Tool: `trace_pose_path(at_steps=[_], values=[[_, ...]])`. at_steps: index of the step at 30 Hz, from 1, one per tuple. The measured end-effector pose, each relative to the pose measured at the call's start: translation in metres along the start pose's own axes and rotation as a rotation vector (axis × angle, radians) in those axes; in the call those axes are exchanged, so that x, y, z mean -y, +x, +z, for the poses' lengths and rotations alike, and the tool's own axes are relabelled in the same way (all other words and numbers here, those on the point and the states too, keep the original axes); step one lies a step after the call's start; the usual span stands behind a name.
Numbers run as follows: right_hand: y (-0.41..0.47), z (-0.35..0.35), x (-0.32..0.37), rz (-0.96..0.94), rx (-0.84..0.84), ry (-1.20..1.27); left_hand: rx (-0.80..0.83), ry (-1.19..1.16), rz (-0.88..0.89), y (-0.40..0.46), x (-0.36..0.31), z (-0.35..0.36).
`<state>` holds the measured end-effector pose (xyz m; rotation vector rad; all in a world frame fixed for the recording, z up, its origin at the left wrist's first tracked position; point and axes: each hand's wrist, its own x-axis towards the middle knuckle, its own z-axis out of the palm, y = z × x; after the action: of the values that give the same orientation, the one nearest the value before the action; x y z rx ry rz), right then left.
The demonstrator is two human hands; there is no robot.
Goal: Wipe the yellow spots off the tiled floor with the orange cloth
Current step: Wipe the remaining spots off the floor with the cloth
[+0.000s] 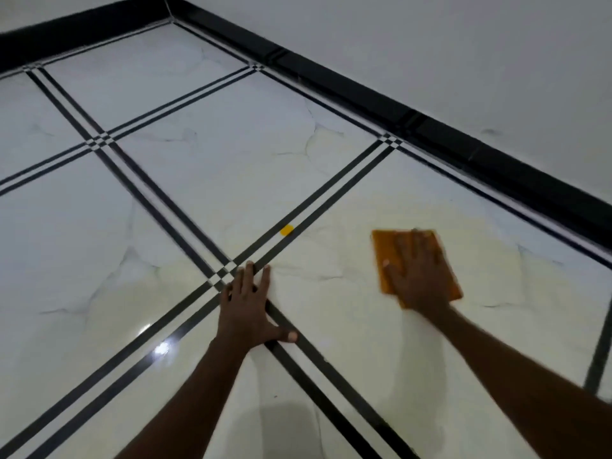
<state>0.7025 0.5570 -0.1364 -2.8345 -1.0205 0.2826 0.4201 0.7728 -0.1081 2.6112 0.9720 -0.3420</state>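
Observation:
One small yellow spot (286, 230) sits on the black double line between two white marble-look floor tiles (205, 180). The folded orange cloth (384, 250) lies flat on the tile to the right of the spot. My right hand (419, 276) presses down on the cloth with its fingers spread, and the cloth is blurred by motion. Below the spot, my left hand (250, 306) rests flat on the floor beside the crossing of the black lines, fingers apart and holding nothing.
A black skirting (430, 127) runs along the white wall (430, 44) behind and to the right of the cloth, meeting another wall at the far corner. A bright light glare (162, 347) shows on the glossy tile at the lower left.

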Motion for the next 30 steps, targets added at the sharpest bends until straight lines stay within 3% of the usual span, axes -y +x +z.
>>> trace_pose_path(at_steps=[3,8,12,16,19,23,26,30], values=[[0.065,-0.007,0.047,0.031,-0.017,0.008,-0.014,-0.016,-0.025,-0.003,-0.002,0.002],[0.072,0.023,0.196,-0.372,0.072,-0.054,-0.041,-0.041,-0.169,-0.023,0.008,0.001],[0.011,0.027,0.16,-0.558,0.106,-0.082,-0.044,-0.064,-0.184,-0.032,0.035,0.0],[0.044,0.002,0.1,-0.284,0.061,-0.062,-0.044,-0.075,-0.183,-0.03,0.03,-0.001],[0.088,0.005,0.161,-0.257,0.044,-0.026,-0.044,-0.098,-0.182,-0.031,0.032,-0.002],[0.036,0.043,0.256,-0.574,0.063,-0.085,-0.045,-0.099,-0.266,-0.047,0.034,-0.002],[-0.028,0.041,0.21,-0.741,0.099,-0.105,-0.027,-0.094,-0.278,-0.069,0.053,0.001],[-0.001,0.014,0.102,-0.428,0.052,-0.099,-0.027,-0.066,-0.214,-0.074,0.062,0.006]])
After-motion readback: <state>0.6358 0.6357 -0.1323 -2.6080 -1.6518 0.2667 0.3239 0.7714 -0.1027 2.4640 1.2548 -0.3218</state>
